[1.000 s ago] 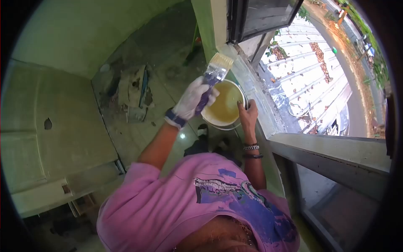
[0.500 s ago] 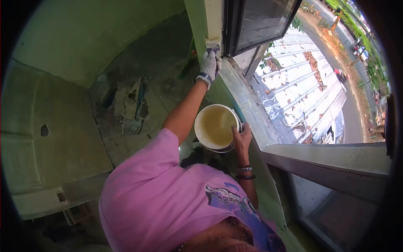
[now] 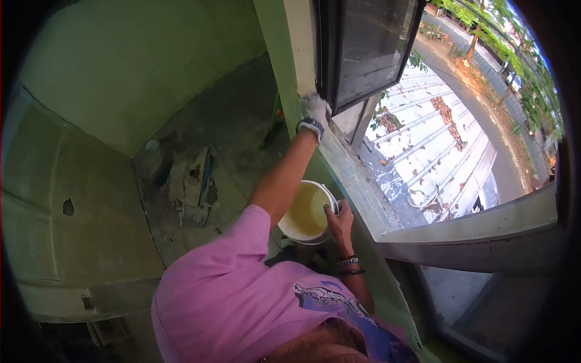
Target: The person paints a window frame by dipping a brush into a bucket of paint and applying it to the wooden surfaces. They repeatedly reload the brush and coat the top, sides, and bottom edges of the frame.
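Bucket (image 3: 308,239) clasped by right hand (image 3: 341,220); left hand (image 3: 316,110), grip unclear.

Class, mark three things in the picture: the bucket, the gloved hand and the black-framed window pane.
Bucket (image 3: 290,229): head view, inner wall.
Gloved left hand (image 3: 315,109): head view, back of the hand.
Window pane (image 3: 372,51): head view, middle of the glass.

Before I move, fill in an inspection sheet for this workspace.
Surface: sill pale and patchy.
Job's things: bucket with yellowish liquid in it; no other supplies made out.
Clutter: scraps on the floor.
Hands: left hand gloved, at the lower end of the post, its grip hidden; right hand bare, gripping the bucket.
Cables: pale loop on the roof outside, perhaps cable or hose.
Surroundings: open window; leaves on the roof.
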Motion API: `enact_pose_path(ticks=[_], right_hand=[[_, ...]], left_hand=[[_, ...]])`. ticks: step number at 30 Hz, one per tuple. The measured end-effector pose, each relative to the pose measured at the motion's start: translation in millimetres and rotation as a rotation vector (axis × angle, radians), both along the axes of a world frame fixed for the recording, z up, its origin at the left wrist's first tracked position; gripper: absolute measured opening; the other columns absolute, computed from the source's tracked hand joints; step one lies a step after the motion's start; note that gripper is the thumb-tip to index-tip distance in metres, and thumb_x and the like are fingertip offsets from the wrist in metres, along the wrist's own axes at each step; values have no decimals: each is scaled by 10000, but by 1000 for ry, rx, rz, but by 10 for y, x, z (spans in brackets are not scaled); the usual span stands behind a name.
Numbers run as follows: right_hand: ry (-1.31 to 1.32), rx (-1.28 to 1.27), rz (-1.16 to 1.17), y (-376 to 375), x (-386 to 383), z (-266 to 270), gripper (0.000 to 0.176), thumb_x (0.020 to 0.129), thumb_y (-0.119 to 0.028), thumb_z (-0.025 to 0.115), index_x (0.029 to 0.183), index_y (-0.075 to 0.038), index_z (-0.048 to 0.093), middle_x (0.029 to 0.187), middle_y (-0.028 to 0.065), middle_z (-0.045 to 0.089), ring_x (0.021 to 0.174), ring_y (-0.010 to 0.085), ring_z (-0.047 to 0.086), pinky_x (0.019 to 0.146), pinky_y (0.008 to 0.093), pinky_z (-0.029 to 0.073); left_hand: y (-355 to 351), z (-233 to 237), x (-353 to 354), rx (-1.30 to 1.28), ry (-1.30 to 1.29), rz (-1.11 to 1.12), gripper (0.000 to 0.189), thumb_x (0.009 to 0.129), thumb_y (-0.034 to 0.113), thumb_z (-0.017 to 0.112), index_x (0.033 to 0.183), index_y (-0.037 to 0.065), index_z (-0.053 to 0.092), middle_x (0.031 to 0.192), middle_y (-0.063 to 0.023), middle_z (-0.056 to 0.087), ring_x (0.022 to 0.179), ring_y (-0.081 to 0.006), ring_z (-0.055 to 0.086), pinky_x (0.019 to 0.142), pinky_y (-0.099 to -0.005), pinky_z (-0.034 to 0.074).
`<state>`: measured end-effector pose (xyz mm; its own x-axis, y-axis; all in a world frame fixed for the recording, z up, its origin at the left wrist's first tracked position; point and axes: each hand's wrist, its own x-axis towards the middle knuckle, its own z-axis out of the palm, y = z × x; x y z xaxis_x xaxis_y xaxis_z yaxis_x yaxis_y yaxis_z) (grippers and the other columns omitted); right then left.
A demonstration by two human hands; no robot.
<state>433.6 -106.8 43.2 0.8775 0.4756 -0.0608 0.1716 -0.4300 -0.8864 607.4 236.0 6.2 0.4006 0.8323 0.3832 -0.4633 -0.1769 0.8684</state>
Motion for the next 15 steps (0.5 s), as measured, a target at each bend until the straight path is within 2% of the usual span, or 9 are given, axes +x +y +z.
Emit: enact_pose_path(ticks=[2, 4, 7, 8, 9, 10, 12, 13, 15], right_hand=[[1, -12, 5, 12, 3, 3, 346, 700, -264, 693, 808, 17, 522, 682, 168, 568, 631, 286, 567, 603, 387, 444], [-10, 15, 6, 37, -1, 39, 341, 697, -261, 694, 808, 14, 526, 684, 169, 571, 632, 290, 572, 602, 385, 447], [-25, 51, -10, 63, -24, 98, 337, 693, -259, 694, 814, 11, 534, 682, 172, 574, 626, 297, 576, 600, 389, 451], [-17, 61, -11, 60, -27, 83, 339, 692, -261, 693, 816, 12, 535, 683, 173, 575, 625, 298, 577, 601, 388, 453], [-14, 74, -8, 67, -17, 69, 342, 692, -263, 693, 818, 12, 536, 685, 174, 577, 625, 299, 577, 601, 388, 454], [6, 81, 3, 66, -13, 41, 351, 688, -269, 694, 829, 13, 539, 703, 182, 587, 645, 306, 590, 614, 390, 462], [6, 76, 6, 100, 19, 37, 356, 686, -271, 695, 832, 13, 539, 716, 188, 593, 660, 314, 598, 624, 393, 465], [14, 63, 15, 76, -22, 13, 358, 684, -272, 696, 833, 13, 538, 722, 192, 596, 667, 317, 601, 629, 394, 467], [44, 18, 55, 62, -26, 128, 365, 680, -245, 666, 873, 31, 525, 810, 250, 604, 773, 395, 608, 696, 430, 475]], left_hand=[[-770, 2015, -454, -348, -312, -192, 64, 895, 183, 477, 867, 128, 459, 546, -48, 482, 389, -200, 478, 327, -305, 394], [-1054, 2910, -625, -87, -177, -12, 71, 867, 98, 326, 821, 58, 360, 520, -29, 421, 337, -126, 399, 303, -272, 352], [-774, 2808, -620, -46, -306, -91, 69, 867, 105, 332, 833, 62, 374, 491, -19, 400, 324, -126, 390, 297, -271, 339], [-809, 2621, -692, -97, -122, -9, 114, 904, 159, 357, 858, 74, 418, 495, -18, 416, 325, -119, 403, 292, -265, 326], [-891, 2345, -775, -148, 43, 21, 171, 939, 243, 374, 887, 97, 448, 500, -18, 433, 319, -112, 410, 280, -267, 311], [-854, 1919, -781, -169, 61, -15, 215, 948, 308, 391, 910, 106, 454, 487, -16, 434, 312, -111, 412, 271, -279, 310], [-747, 1083, -799, -434, 218, -63, 128, 940, 221, 381, 963, 121, 458, 496, -31, 441, 325, -133, 427, 279, -287, 331], [-694, 777, -813, -528, 191, -96, 114, 931, 177, 360, 961, 111, 449, 521, -47, 450, 325, -146, 429, 288, -285, 339], [-734, 1015, -859, -472, 94, -91, 145, 926, 164, 363, 1019, 90, 446, 568, -34, 445, 355, -122, 423, 310, -264, 348]])
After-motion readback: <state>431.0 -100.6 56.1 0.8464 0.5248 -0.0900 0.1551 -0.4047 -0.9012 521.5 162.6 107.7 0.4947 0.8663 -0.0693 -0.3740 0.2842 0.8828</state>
